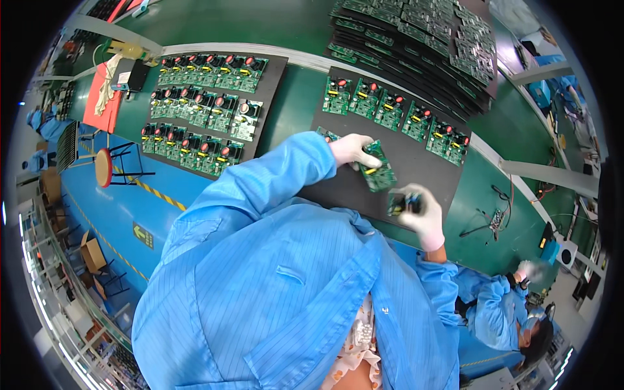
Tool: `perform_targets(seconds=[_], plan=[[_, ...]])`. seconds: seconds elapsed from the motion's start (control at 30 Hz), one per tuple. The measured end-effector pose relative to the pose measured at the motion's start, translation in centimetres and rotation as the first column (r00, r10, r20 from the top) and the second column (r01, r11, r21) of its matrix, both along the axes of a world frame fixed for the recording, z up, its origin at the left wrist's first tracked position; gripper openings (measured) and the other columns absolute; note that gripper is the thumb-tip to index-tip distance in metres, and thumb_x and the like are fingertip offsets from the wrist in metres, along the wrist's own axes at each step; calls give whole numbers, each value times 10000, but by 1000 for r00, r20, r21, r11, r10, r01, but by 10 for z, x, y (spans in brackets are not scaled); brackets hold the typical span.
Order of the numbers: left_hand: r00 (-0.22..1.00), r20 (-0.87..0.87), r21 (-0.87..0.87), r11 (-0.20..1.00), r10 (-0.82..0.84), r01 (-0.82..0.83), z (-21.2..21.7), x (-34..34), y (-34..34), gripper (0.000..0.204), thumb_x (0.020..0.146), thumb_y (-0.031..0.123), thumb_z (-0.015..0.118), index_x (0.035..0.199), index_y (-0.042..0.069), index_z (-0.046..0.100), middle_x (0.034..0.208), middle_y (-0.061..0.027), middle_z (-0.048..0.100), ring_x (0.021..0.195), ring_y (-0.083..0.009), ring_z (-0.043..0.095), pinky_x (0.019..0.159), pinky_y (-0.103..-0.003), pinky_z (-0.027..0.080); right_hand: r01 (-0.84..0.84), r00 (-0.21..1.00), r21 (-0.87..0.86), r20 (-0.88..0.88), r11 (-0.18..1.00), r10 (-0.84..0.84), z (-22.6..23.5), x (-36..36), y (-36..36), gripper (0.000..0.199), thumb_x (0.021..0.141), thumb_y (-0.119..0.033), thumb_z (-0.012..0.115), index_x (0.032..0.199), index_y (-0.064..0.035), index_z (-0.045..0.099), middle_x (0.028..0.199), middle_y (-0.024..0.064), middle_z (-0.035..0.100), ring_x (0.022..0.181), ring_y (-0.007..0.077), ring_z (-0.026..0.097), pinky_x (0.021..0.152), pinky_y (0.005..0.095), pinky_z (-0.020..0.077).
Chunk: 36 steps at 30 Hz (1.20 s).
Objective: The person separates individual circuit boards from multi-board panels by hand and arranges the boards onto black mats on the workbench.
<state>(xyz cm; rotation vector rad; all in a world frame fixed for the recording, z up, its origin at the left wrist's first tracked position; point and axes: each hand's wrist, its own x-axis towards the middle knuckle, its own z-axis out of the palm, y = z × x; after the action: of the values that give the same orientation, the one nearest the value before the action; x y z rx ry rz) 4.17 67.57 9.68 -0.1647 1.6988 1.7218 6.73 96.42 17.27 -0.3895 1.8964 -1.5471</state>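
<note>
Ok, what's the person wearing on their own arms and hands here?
Both arms are in loose, bright blue work-coat sleeves with fine pinstripes. The left hand and right hand each wear a snug white glove; the right sleeve's cuff sits just below the glove. No markings visible.

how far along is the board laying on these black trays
Done: the far-left tray holds three full rows of green boards. In hand: left hand sets a circuit board down on the near tray; right hand grips another. Left: the near tray has one row only.
</note>
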Motion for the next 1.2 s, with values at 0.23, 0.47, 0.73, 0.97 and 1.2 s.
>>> perform_targets(seconds=[0.23,0.47,0.73,0.97,1.2], plan=[[690,-142,-879,411,-710,242,-19,-32,10,627,713,425,834,1189,75,625,1121,-124,656,1057,-313,618,902,-451,487,404,907,118,75,907,-414,-107,-24,-10,550,860,-162,714,1357,-6,535,1270,184,618,1080,243,622,929,319,506],[575,-610,-768,586,-546,-259,-11,22,-24,772,654,382,832,1321,140,527,1372,-115,501,1292,-300,451,1027,-494,407,446,895,539,-284,714,-345,-114,-23,-10,475,894,-281,701,1313,-79,603,1188,144,602,982,227,623,876,308,510],[631,-638,-725,620,-441,-300,-63,64,-57,568,745,61,691,1291,126,547,1349,-121,521,1251,-327,486,1026,-416,452,405,904,501,-344,765,-253,-128,-22,-31,428,902,-412,652,1251,-165,658,1178,118,566,983,284,627,873,358,505],[604,-679,-714,565,-417,-413,-80,46,-45,587,748,34,663,1315,119,540,1348,-128,529,1230,-337,499,1026,-387,457,381,863,533,-498,755,-84,-125,-27,-73,369,909,-298,650,1254,-164,652,1157,81,568,915,245,620,847,327,509],[635,-668,-737,462,-388,-494,-63,46,-36,620,741,104,700,1338,162,541,1400,-122,510,1271,-364,477,1077,-449,402,449,827,614,-561,649,-42,-119,-29,-87,382,899,-195,609,1279,-174,625,1171,77,563,978,272,629,866,358,513]])
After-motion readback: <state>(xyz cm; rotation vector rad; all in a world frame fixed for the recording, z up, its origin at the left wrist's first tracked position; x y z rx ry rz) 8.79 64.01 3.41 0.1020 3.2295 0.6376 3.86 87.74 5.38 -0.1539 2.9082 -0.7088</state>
